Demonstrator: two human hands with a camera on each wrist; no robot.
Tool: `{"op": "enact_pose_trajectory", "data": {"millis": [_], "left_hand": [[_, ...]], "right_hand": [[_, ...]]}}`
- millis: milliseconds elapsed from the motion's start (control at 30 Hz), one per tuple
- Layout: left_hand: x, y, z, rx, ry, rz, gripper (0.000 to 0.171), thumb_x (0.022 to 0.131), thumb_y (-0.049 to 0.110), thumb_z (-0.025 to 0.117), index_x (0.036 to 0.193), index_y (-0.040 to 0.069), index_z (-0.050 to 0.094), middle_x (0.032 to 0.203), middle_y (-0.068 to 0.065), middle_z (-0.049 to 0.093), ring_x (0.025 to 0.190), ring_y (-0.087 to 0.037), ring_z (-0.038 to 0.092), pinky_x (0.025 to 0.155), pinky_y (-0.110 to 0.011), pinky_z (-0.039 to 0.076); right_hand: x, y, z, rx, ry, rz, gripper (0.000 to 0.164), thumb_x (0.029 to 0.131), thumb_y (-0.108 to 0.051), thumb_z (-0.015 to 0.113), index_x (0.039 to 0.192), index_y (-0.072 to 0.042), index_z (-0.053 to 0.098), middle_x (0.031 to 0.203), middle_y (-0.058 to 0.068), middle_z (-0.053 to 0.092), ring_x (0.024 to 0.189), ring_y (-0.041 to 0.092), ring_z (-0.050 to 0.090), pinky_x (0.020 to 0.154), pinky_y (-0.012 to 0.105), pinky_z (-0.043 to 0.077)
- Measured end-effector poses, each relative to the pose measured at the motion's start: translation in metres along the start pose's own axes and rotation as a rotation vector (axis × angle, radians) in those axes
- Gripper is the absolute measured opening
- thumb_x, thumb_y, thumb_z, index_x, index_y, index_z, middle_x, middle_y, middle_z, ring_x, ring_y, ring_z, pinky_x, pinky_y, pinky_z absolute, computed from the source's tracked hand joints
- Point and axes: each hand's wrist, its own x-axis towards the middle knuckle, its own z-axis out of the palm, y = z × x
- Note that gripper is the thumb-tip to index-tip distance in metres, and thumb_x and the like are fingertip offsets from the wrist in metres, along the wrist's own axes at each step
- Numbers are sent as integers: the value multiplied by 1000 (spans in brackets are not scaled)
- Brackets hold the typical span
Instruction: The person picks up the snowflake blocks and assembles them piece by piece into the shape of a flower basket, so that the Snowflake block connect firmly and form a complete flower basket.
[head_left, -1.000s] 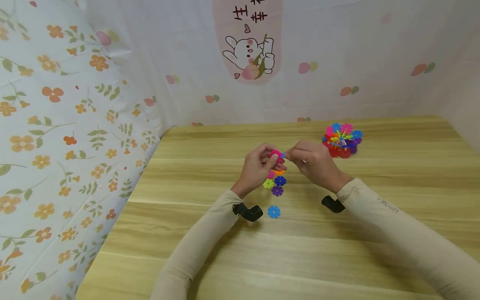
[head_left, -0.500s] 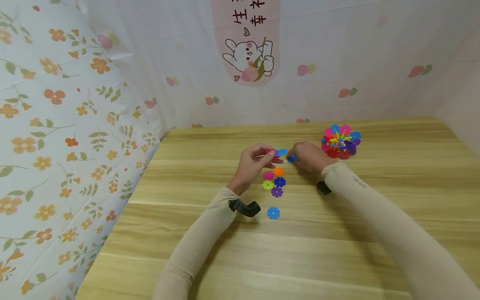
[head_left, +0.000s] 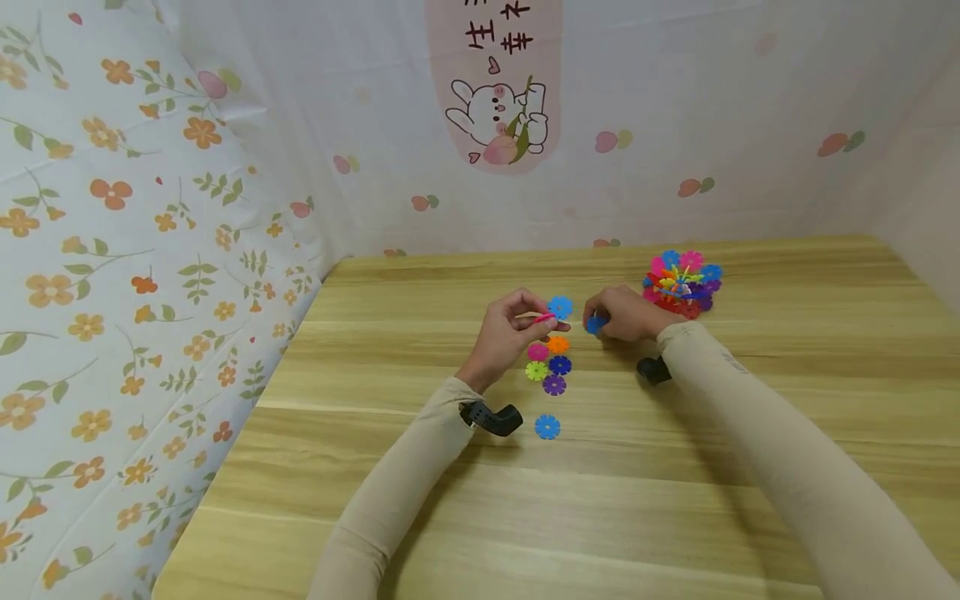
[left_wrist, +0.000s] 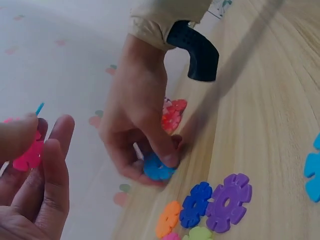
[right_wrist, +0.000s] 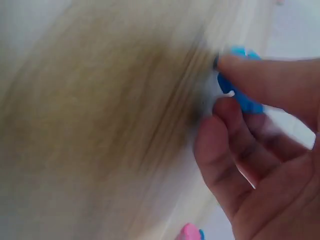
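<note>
My left hand (head_left: 510, 335) pinches a pink flower-shaped disc (left_wrist: 31, 156) between thumb and fingers, above the table. A light blue flower disc (head_left: 559, 307) sticks up from the pink one, slotted against it. To its right, my right hand (head_left: 628, 313) pinches another blue flower disc (left_wrist: 158, 168) by thumb and fingertips, low over the wood. In the right wrist view, the thumb covers part of this blue disc (right_wrist: 246, 101). The two hands are apart, with a small gap between their discs.
Below the left hand lie loose discs: orange (head_left: 558, 344), pink (head_left: 537, 352), yellow-green (head_left: 536, 372), dark blue (head_left: 560, 365) and purple (head_left: 554, 384). A light blue disc (head_left: 547, 427) lies nearer. A multicoloured cluster of joined discs (head_left: 682, 287) stands beyond the right hand.
My hands were together at the pink disc, then parted. The right hand took a blue disc and moved slightly right with it. The left hand turned its pair, so the light blue disc faces the head camera.
</note>
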Motion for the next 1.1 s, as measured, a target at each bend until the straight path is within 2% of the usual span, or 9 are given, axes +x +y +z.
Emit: {"op": "enact_pose_trajectory", "data": {"millis": [133,233,367,467,600,700,767,933,1100], "left_hand": [[0,-2,0,28,-29,-11,37,98,-1,58,134,6,54,105,-6,59,100,-32,75,88,-58,57],[-1,-4,0,76,-68,-34,45,100,-1,55,143,13,53,112,-10,57,106,-34,73,92,-61,55],[0,-4,0,157,-104,-47,44,103,1,51,145,14,53,122,-17,57,109,-42,66,91,-49,59],[0,-3,1,186,-114,-51,45,104,2,49,147,13,50,123,-21,57,108,-47,62,85,-39,60],[0,-3,1,188,-127,-56,46,104,1,46,149,11,48,120,-28,54,100,-50,58,84,-48,58],[-1,-2,1,181,-140,-64,46,105,2,43,150,11,47,112,-31,52,90,-53,53,82,-62,53],[-2,-2,1,171,-149,-71,46,106,2,41,151,11,46,105,-30,52,86,-53,50,80,-64,51],[-2,-2,0,148,-187,-75,45,107,3,38,151,8,44,91,-25,49,81,-49,49,75,-51,51],[-1,-2,-1,162,-257,-81,44,108,7,38,151,4,43,79,-13,43,77,-53,43,68,-41,44]], "right_hand": [[-9,1,-2,79,16,-18,13,93,-1,66,98,-7,77,97,9,77,80,17,60,78,35,54],[-18,-4,-5,171,59,-24,20,96,0,61,107,-2,76,103,14,75,77,16,63,73,31,54],[-31,-18,-9,338,124,-43,26,99,4,54,119,3,70,103,22,69,77,26,71,74,36,61],[-40,-31,-9,420,207,-61,24,99,1,57,119,1,70,94,20,71,76,30,72,73,38,62],[-47,-43,-6,417,356,-89,15,96,-4,65,109,-3,73,80,13,74,66,16,69,65,29,60],[-49,-47,-4,405,439,-110,13,95,-3,66,106,-3,74,81,14,74,65,5,66,64,25,58],[-49,-48,-2,404,468,-121,15,95,-2,66,107,-2,74,86,16,74,66,2,65,64,23,58],[-50,-46,3,399,470,-128,16,94,-3,67,108,-3,76,91,18,73,68,2,66,66,25,59],[-53,-48,6,356,494,-143,14,91,-4,71,104,-4,77,82,10,73,66,2,67,66,20,58]]}}
